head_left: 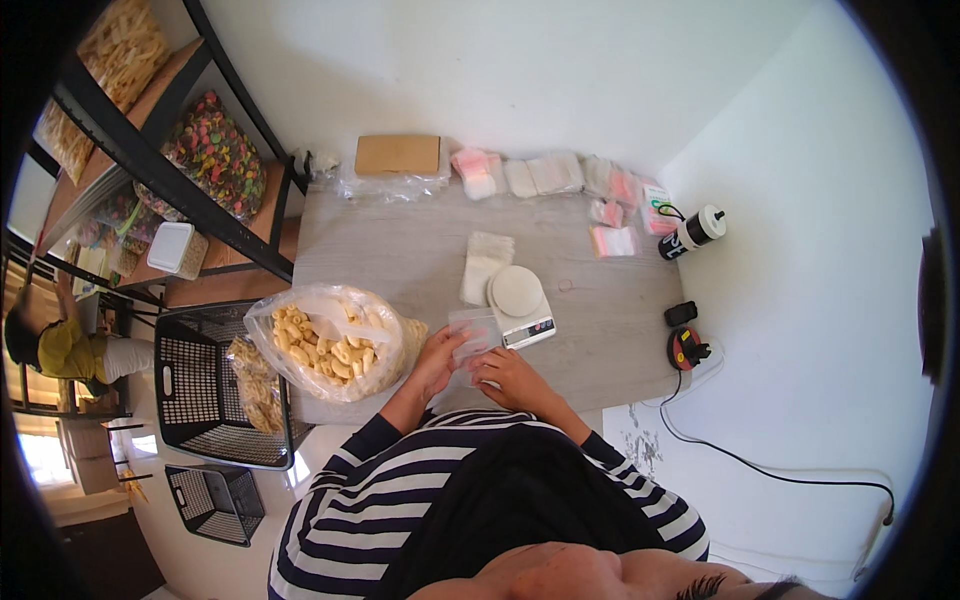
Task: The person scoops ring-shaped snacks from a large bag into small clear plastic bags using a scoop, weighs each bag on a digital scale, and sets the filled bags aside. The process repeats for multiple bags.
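Note:
Close to my body at the table's front, a small clear plastic bag (474, 328) is between my hands. My left hand (436, 364) pinches its left side. The fingers of my right hand (508, 378) are closed on its lower right part. Just beyond the bag stands a white kitchen scale (527, 330) with a round platform (517, 291) that bears nothing. A stack of flat clear bags (488, 262) lies behind the scale, partly under it. To the left of my hands sits a big open plastic bag of pasta tubes (330, 345).
Packs of small bags (543, 175) and a cardboard box (398, 155) line the table's back. At right are a bottle (692, 232) and a round power socket (687, 348) with a cable. A black crate (215, 440) and shelving (225, 240) stand left; another person (75, 350) is farther off.

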A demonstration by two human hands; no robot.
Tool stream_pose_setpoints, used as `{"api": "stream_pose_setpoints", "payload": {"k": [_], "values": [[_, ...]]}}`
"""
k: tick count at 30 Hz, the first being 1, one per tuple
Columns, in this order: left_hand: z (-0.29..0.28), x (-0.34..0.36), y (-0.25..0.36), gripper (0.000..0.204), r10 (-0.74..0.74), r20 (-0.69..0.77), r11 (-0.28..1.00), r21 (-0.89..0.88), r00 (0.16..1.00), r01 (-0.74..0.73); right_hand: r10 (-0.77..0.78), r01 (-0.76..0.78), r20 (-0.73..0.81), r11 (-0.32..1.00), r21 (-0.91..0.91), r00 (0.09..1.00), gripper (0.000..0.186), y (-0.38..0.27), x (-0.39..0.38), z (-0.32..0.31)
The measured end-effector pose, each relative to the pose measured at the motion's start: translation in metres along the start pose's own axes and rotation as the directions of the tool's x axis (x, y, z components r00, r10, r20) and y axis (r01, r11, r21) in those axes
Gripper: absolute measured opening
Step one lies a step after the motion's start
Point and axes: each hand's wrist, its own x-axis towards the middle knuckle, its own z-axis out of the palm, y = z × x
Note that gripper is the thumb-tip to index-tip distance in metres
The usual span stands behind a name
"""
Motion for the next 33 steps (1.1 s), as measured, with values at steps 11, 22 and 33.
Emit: {"api": "stream_pose_setpoints", "payload": {"k": [11,22,33], "values": [[0.035,-0.021,0.013,0.031,0.237,0.028,0.914,0.333,0.971,-0.233,0.133,-0.123,-0.331,0.991,0.051,0.934,0.018,-0.027,-0.012,-0.047],[0.052,-0.062,0.018,0.010,0.450,0.046,0.626,0.696,0.892,-0.351,0.033,-0.096,-0.455,0.989,-0.117,0.890,0.022,-0.047,-0.005,-0.051],[0.049,-0.080,0.014,0.018,0.498,0.193,0.456,0.771,0.845,-0.444,0.048,-0.067,-0.121,0.985,-0.159,0.991,0.009,-0.051,-0.013,-0.049]]}}
